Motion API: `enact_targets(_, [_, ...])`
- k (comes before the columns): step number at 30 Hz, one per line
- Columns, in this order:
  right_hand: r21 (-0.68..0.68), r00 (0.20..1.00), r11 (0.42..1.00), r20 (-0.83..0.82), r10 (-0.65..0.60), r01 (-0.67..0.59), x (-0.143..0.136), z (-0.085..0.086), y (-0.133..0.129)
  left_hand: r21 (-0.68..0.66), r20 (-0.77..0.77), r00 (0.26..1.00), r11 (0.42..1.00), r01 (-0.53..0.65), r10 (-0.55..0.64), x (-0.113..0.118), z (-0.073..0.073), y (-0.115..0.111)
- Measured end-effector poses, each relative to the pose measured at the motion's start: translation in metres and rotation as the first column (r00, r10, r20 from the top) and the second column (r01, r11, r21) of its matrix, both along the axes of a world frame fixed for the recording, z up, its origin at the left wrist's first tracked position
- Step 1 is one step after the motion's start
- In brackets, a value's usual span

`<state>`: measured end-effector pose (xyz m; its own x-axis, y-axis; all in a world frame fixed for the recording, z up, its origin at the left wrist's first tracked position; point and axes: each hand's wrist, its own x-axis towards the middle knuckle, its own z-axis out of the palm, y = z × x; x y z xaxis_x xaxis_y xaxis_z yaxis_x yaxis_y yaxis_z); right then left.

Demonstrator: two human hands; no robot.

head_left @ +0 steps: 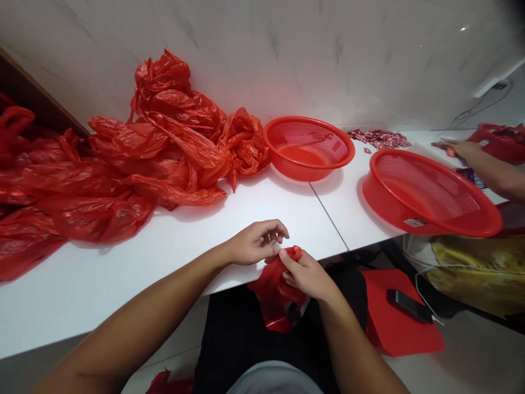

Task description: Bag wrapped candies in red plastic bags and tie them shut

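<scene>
A crumpled red bag (278, 298) hangs over my lap at the table's front edge, with a dark patch near its lower end. Pinched around its gathered top is my right hand (307, 276), thumb uppermost. My left hand (260, 242) hovers just beside it, fingers loosely curled and apart from the thumb, with nothing visible in them. The left thumb tip comes close to the right thumb; whether it touches the bag I cannot tell.
Large red plastic bags (176, 148) are heaped on the left of the white table (180, 257). Two red perforated baskets (309, 174) (388, 210) stand ahead and right. A phone (412, 306) lies on a red surface (381, 290) below. Another person's hand (463, 150) works at far right.
</scene>
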<state>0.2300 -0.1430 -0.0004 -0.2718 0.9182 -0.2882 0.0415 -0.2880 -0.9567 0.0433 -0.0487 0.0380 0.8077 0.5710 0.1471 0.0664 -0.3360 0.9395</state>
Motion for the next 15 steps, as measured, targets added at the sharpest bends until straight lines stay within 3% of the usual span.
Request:
enact_targets(5, [-0.024,0.995,0.998,-0.087,-0.053,0.051,0.012,0.003,0.001,-0.006,-0.044,0.999,1.0,0.015,-0.015,0.001,-0.003,0.003])
enact_targets(10, [-0.065,0.976,0.992,-0.183,-0.116,0.106,0.018,0.006,0.005,-0.042,0.114,0.993,0.998,0.04,-0.035,0.004,-0.001,0.002])
enact_targets(15, [0.037,0.979,0.992,-0.173,-0.109,0.117,0.028,0.017,0.006,-0.194,0.262,0.962,0.973,0.126,-0.072,0.009,-0.007,-0.006])
